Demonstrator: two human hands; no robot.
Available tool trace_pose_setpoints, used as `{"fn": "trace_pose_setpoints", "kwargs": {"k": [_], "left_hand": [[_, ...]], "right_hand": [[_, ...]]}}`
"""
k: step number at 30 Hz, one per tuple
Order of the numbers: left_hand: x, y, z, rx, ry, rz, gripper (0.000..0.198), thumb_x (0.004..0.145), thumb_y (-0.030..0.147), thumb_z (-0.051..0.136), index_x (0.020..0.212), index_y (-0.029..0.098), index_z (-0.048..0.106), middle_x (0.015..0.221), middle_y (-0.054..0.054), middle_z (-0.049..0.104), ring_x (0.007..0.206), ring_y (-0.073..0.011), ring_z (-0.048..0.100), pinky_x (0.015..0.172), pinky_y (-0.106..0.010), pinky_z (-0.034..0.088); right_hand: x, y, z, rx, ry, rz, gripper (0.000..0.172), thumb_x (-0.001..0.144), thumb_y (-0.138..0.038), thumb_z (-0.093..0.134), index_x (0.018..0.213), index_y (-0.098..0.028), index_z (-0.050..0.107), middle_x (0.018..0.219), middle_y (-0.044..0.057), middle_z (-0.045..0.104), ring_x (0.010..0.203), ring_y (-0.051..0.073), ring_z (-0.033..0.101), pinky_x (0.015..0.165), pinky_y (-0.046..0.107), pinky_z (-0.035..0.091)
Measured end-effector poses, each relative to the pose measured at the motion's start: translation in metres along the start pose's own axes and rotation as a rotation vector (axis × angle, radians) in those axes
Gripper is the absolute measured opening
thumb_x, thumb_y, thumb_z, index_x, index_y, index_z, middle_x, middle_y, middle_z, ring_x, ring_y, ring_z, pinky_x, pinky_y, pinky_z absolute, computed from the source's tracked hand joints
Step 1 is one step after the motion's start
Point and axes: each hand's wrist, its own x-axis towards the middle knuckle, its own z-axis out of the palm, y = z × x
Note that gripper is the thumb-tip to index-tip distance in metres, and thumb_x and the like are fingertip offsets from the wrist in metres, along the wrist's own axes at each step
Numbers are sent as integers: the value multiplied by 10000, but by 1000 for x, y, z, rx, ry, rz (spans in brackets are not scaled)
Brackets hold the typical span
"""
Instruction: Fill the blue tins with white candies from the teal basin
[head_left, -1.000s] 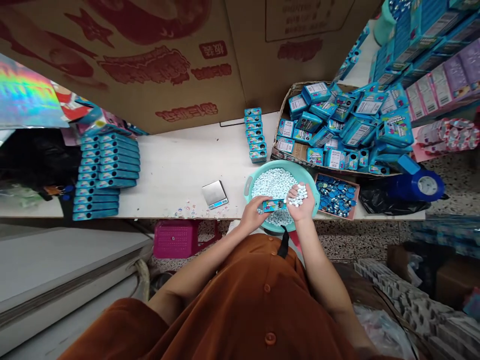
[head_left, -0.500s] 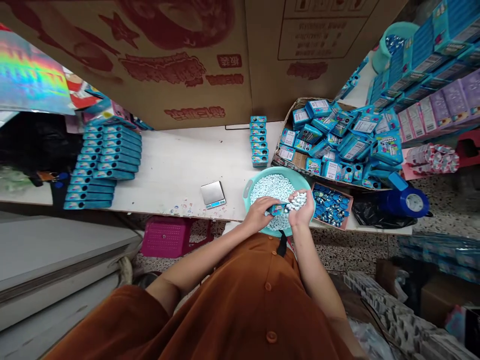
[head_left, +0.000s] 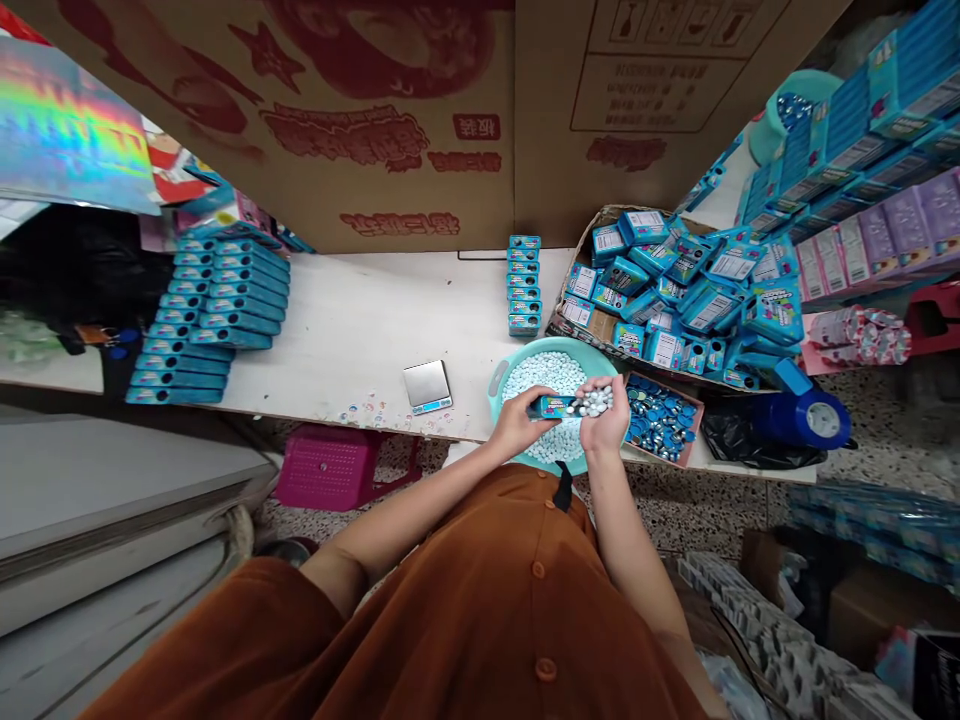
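My left hand point(head_left: 521, 420) is closed around a small blue printed box point(head_left: 556, 407), held sideways over a turquoise basin point(head_left: 496, 380). The box's right end meets my right hand point(head_left: 606, 425). That hand is palm up and cupped, with a small heap of white pellets point(head_left: 598, 400) in it. Many more white pellets point(head_left: 536, 372) fill the basin beneath both hands. The opening of the box is too small to make out.
A carton of blue boxes point(head_left: 652, 270) stands behind a tray of blue caps point(head_left: 660, 420) at the right. A digital scale point(head_left: 427, 385) lies left of the basin. Blue boxes point(head_left: 523, 285) stand in a row behind it, and stacked blue boxes point(head_left: 240, 290) are farther left.
The blue box has turned to lie more level, and more of its printed side shows. The heap in my right palm looks smaller. The view has shifted slightly.
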Motion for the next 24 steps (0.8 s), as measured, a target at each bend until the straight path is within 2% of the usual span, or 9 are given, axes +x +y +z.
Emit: {"fn": "trace_pose_setpoints", "kwargs": {"k": [4, 11, 17, 20, 24], "left_hand": [[2, 2, -2, 11, -33, 66, 327, 702, 187, 678, 1024, 206, 623, 1057, -50, 663, 1014, -205, 599, 897, -332, 456], [0, 5, 0, -80, -4, -15, 361, 655, 201, 726, 998, 198, 612, 1008, -29, 661, 977, -194, 608, 877, -306, 462], [-2, 9, 0, -101, 10, 27, 333, 679, 222, 713, 996, 194, 615, 998, -32, 666, 967, -190, 611, 874, -302, 460], [-3, 8, -1, -106, -10, 47, 333, 681, 219, 710, 1000, 197, 618, 1016, -36, 665, 985, -195, 608, 887, -304, 454], [-5, 1, 2, -148, 17, -16, 355, 649, 229, 739, 975, 188, 605, 972, -35, 652, 955, -198, 606, 862, -308, 459]], "right_hand": [[-1, -1, 3, -12, 25, -7, 274, 796, -442, 534, 727, -181, 577, 593, -33, 543, 564, 91, 541, 595, 240, 457], [-5, -1, 5, -66, 60, -125, 346, 790, -444, 524, 567, -180, 542, 612, -11, 573, 620, 116, 586, 658, 285, 490], [-11, -4, 8, -103, 71, -141, 312, 791, -463, 506, 709, -178, 601, 604, -19, 574, 577, 111, 576, 635, 289, 493], [-11, -4, 9, -86, 71, -157, 308, 784, -449, 523, 656, -174, 576, 604, -17, 564, 582, 109, 567, 623, 284, 491], [-9, -2, 10, -43, 100, -107, 286, 773, -431, 545, 634, -182, 527, 610, -31, 531, 580, 91, 544, 608, 258, 478]]}}
